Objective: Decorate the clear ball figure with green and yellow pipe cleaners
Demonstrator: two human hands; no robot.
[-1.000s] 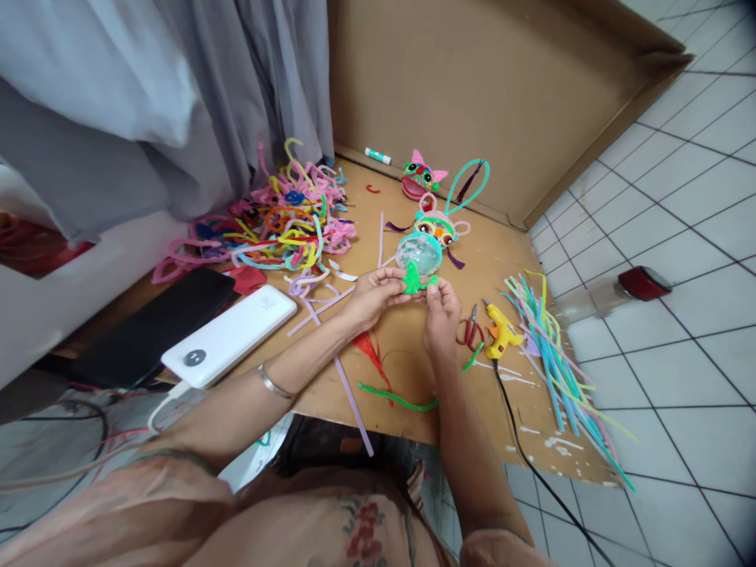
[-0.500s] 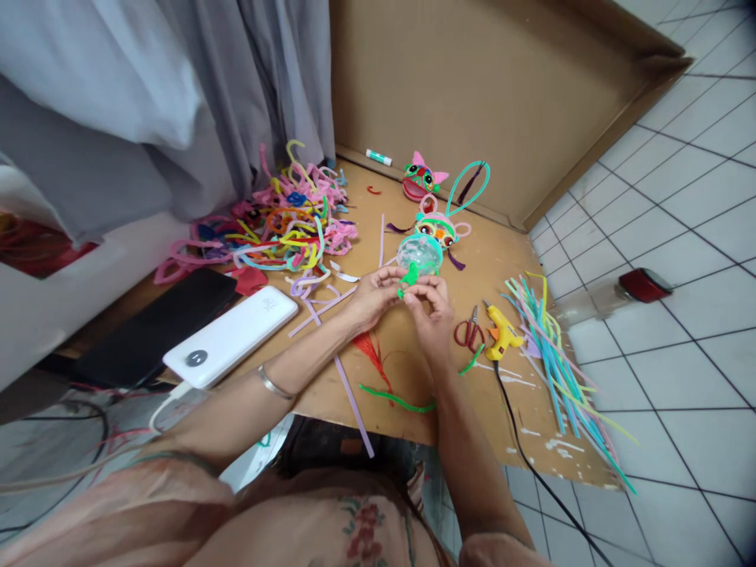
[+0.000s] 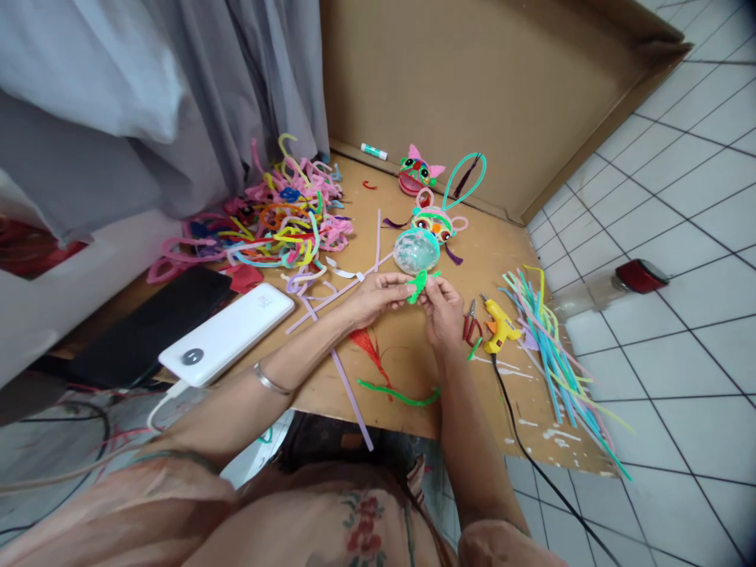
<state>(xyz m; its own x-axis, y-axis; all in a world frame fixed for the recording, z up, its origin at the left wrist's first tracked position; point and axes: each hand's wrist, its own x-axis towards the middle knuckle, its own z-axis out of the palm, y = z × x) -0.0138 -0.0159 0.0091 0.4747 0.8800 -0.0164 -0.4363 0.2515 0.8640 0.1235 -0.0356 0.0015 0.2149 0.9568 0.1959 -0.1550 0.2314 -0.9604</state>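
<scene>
Over a brown tabletop (image 3: 413, 354), the left hand (image 3: 378, 300) and right hand (image 3: 444, 309) pinch a small bright-green, fuzzy pipe-cleaner shape (image 3: 418, 286) between their fingertips, at three o'clock from the left, eleven from the right; at its twelve o'clock sits a clear, turquoise-rimmed plastic dome (image 3: 416, 252).

Around the hands (image 3: 378, 299) at the table (image 3: 502, 252): bowl (image 3: 416, 252) at twelve o'clock, scissors (image 3: 472, 309) and glue gun (image 3: 503, 327) toward four, tassel (image 3: 367, 345) at seven, power bank (image 3: 227, 335) at nine, pipe cleaners (image 3: 298, 201) heaped at ten.
</scene>
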